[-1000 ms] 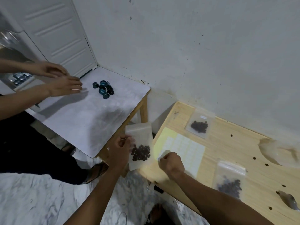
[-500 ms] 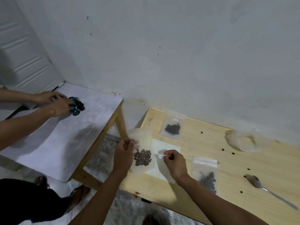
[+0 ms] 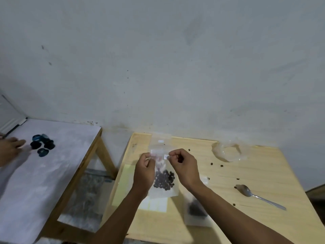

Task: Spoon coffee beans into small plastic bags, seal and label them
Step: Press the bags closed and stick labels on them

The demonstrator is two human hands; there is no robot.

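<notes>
Against a bare grey wall, the wooden table (image 3: 263, 173) is carrying a spoon (image 3: 260, 196) and stray beans. The left hand (image 3: 143, 173) is pinching the bean-filled bag (image 3: 164, 182), now lifted upright above the label sheet (image 3: 123, 184). The right hand (image 3: 182, 166), off the sheet since a second ago, is pinching a small white label (image 3: 165, 156) at the bag's top, so labelling looks imminent.

front-left of wooden table (image 3: 228, 224) taken up: both hands holding a bag over the label sheet (image 3: 123, 184) | bean bag (image 3: 195, 211) lying under right forearm | spoon (image 3: 260, 196), loose beans (image 3: 212, 163), crumpled plastic (image 3: 230, 152) sitting right/back | bare wood lying open between spoon and crumpled plastic, and along near-right edge
</notes>
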